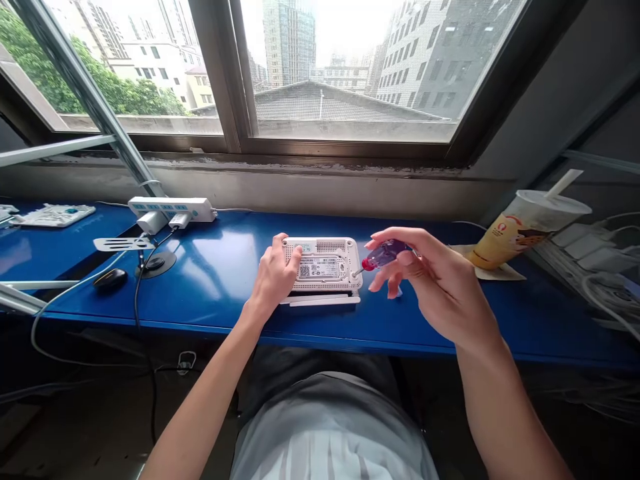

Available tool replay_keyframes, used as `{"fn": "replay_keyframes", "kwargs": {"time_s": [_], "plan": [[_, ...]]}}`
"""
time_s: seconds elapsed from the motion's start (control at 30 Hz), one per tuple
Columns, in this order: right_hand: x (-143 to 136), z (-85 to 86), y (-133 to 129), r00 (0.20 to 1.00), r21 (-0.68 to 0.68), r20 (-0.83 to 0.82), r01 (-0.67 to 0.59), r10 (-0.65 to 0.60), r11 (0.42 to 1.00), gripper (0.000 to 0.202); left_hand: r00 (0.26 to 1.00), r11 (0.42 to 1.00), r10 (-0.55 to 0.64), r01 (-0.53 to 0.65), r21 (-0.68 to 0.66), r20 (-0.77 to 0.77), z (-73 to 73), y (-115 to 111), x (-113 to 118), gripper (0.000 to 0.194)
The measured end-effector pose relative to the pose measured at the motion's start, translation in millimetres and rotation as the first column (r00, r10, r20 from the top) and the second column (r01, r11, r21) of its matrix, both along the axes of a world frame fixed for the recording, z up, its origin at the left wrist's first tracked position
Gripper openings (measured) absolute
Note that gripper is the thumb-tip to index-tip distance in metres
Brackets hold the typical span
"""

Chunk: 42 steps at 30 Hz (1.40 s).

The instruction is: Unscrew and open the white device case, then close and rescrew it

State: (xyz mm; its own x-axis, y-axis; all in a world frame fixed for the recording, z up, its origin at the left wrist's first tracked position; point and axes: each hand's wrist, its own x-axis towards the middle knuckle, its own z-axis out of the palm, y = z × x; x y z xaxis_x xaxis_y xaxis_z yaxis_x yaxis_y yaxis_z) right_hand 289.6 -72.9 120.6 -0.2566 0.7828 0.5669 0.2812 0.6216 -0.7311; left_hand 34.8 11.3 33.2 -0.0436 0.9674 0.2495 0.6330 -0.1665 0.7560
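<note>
A white router-like device [325,267] lies on the blue table with its labelled, vented underside up. Its white antennas [323,301] lie along the near edge. My left hand [277,270] grips the device's left end, the thumb on its upper face. In my right hand [425,267] is a small screwdriver [384,255] with a clear purple and red handle, held between thumb and fingers. Its shaft slants down to the left, and the tip is at the device's lower right corner. Whether the tip sits in a screw is too small to tell.
A power strip [193,208] with plugs stands at the back left, near a black mouse [111,279] and a metal stand [125,245]. A tilted drink cup [510,233] stands at the right beside white adapters and cables [595,250]. Metal poles cross the left side.
</note>
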Motion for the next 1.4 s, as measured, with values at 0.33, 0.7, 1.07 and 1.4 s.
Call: {"fn": "replay_keyframes", "kwargs": {"time_s": [0.33,0.7,1.07,1.4], "plan": [[0.6,-1.0,5.5,0.993,0.052,-0.092,0.081,-0.076,0.995,0.018,1.000,1.000,0.009,-0.009,0.007,-0.001,-1.4,1.0,0.0,0.059],[2.0,1.6,2.9,0.998,-0.001,-0.049,0.033,-0.033,0.999,0.024,0.999,1.000,0.018,-0.018,-0.003,0.027,0.5,-2.6,0.7,0.059],[2.8,-0.5,4.1,0.997,0.026,-0.066,0.037,-0.036,0.999,0.026,0.998,1.000,-0.013,0.012,0.017,0.063,3.5,-5.0,0.0,0.065],[-1.0,-0.2,3.5,0.997,0.059,-0.067,0.034,-0.030,0.998,0.018,0.999,1.000,0.011,-0.011,0.001,0.050,2.4,-3.1,1.1,0.053]]}}
